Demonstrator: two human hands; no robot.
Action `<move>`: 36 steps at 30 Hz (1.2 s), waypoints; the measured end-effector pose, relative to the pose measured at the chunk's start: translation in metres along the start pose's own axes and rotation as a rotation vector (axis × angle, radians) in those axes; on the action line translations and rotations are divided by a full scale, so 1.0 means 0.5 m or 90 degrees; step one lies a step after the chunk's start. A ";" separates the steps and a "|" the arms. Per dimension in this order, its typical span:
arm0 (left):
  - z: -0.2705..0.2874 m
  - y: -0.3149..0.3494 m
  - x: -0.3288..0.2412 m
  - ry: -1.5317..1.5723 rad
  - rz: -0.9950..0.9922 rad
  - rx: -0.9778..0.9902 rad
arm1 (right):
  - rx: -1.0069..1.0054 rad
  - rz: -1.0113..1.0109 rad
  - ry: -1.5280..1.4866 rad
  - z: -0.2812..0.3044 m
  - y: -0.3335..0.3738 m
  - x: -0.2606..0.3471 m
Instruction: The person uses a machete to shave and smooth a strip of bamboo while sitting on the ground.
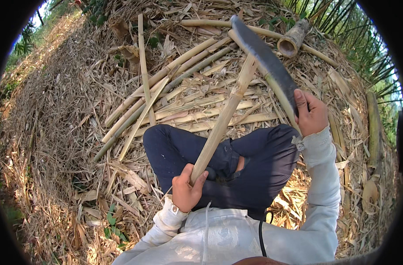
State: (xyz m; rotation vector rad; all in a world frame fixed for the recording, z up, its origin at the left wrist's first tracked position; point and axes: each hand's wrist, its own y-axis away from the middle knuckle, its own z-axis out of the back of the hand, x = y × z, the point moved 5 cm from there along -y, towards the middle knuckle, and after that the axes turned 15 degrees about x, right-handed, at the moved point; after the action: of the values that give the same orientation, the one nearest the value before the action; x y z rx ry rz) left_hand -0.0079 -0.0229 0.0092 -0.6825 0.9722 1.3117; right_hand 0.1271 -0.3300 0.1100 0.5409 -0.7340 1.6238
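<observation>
My left hand (pixel 187 187) is closed around the lower end of a split bamboo strip (pixel 225 117), which slants up and away to the right across my crossed legs. In my right hand (pixel 311 112) is a machete (pixel 267 59) with a broad dark blade, gripped near the base of the blade; its handle is hidden by the hand. The blade points up and to the left. The strip's far end reaches close to the blade's edge; whether they touch I cannot tell. Beneath the blade runs a greenish bamboo pole (pixel 278 90).
Several bamboo poles (pixel 166 70) lie to the front left, with split strips (pixel 210 115) beyond my knees. A thick hollow bamboo piece (pixel 293 39) rests at the far right. A thin upright-looking strip (pixel 144 66) crosses the poles. Dry leaves cover the ground.
</observation>
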 end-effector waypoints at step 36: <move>-0.012 0.027 -0.004 -0.002 -0.022 -0.030 | 0.135 0.165 0.104 -0.082 0.055 0.063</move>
State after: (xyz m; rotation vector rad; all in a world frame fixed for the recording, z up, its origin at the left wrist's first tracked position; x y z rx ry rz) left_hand -0.0224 -0.0270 0.0099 -0.7307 0.9252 1.3086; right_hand 0.0964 -0.2812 0.0991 0.4710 -0.5289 1.9763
